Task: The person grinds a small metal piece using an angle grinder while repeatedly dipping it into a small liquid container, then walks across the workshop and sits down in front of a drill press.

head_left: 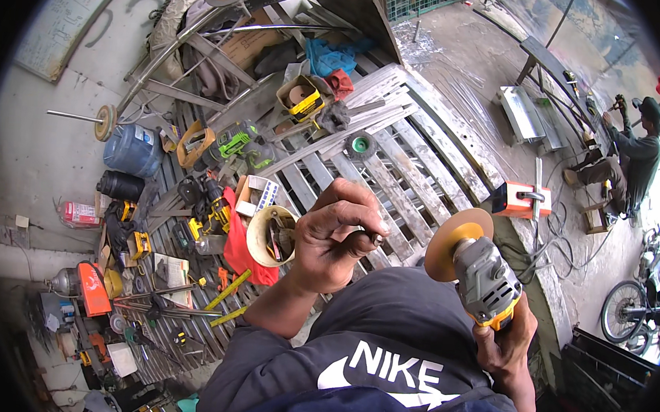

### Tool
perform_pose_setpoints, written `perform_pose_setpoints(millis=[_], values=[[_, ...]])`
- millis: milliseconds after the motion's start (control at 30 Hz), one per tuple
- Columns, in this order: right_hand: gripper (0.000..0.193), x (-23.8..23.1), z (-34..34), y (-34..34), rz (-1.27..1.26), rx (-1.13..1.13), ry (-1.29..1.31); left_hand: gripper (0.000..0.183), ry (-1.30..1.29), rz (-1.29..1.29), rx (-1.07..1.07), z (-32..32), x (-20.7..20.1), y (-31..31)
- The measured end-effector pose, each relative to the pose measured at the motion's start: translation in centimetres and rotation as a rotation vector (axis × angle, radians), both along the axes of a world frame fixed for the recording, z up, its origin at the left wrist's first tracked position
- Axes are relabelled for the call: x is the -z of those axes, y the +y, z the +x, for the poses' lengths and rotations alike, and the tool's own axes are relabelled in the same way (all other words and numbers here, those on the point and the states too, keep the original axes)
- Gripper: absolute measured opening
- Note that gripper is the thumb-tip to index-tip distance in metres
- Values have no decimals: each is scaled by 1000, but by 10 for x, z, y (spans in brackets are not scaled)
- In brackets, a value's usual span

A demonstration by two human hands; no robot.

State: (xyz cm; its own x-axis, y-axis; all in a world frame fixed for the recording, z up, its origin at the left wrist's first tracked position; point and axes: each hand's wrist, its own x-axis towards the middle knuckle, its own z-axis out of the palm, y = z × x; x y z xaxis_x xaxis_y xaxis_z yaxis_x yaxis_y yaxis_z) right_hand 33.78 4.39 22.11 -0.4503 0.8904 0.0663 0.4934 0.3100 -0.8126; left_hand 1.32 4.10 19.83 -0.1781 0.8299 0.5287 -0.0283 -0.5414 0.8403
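My left hand (332, 236) is raised in front of my chest, thumb and forefinger pinched on a small dark metal piece (377, 240). Too little of that piece shows to tell its kind. Held by its yellow-and-black end in my right hand (514, 342) is a grey angle grinder (486, 280). A tan round disc (448, 247) is fitted on its head and faces toward my left hand, a short gap away. Beside my left wrist stands an open cream tub (255, 239) with small items in it.
A slatted metal table (416, 162) lies beyond my hands, with a small green-hubbed wheel (361, 145) on it. Power tools, a green cordless tool (237, 141) and a red cloth (242, 253) crowd the left. An orange machine (513, 199) with cables stands right. Another person (635, 153) sits working far right.
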Motion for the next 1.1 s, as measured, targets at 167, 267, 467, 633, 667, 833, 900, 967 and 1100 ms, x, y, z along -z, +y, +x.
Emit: perform_pose_setpoints(millis=[167,267,467,633,667,833,900,967,1100], values=[[61,0,-2,-1,1,9,0,12,53,52,-28,-2,2,4],[60,0,-2,0,17,5,10,9,185,145,-96,-6,-1,4],[60,3,-1,2,0,5,23,31,774,304,-461,-7,-23,-7],[62,3,-2,2,6,13,32,39,869,363,-508,-8,-24,-10],[62,3,-2,2,5,14,31,39,905,361,-524,-8,-25,-10],[64,3,-1,2,-17,16,28,36,990,314,-588,-5,-29,-14],[64,3,-2,2,-10,17,27,31,1003,279,-596,-3,-31,-14],[64,3,-1,2,-2,19,26,30,1004,276,-601,-2,-32,-13],[62,3,-1,2,0,10,18,29,986,251,-628,0,-33,-13]])
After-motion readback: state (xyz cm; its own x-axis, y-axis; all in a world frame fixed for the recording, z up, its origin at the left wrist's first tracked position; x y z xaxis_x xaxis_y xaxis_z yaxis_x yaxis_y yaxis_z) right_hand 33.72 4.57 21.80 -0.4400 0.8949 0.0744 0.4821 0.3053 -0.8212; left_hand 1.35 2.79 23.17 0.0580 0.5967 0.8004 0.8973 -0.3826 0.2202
